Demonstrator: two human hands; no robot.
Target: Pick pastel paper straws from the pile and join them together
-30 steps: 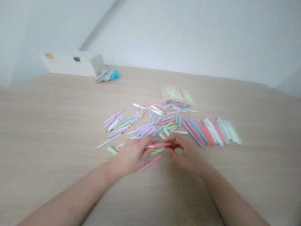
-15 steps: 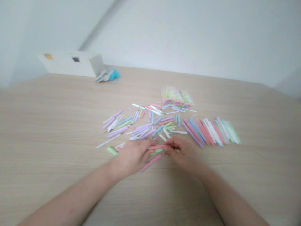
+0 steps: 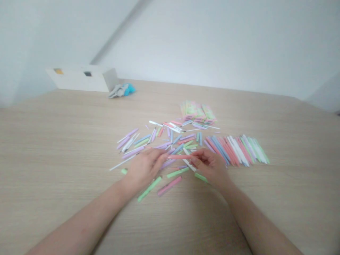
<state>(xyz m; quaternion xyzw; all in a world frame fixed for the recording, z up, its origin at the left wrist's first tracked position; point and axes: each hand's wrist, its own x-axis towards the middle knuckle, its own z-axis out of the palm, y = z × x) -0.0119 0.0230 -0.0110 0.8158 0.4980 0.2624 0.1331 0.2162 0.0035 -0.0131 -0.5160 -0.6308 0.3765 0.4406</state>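
Note:
A pink pen (image 3: 179,157) is held level between my two hands, just above a scatter of pen parts. My left hand (image 3: 147,166) pinches its left end, and my right hand (image 3: 209,165) grips its right end with thumb and fingers. Both ends of the pen are hidden by fingers. Below it lie a light green piece (image 3: 177,173), a pink piece (image 3: 169,186) and another green piece (image 3: 149,189) nearest to me. A further green piece (image 3: 201,177) shows partly under my right hand.
Right of the scatter, pens in several colours lie side by side in a row (image 3: 236,150). Behind stand stacks of small green-and-pink packets (image 3: 195,111). A white box (image 3: 82,79) and a grey and blue crumpled item (image 3: 122,90) sit at the back left.
Both hands have lifted slightly away from me, and the pink pen between them shows more of its length. Green pieces near my hands are now uncovered. The view has tilted a little.

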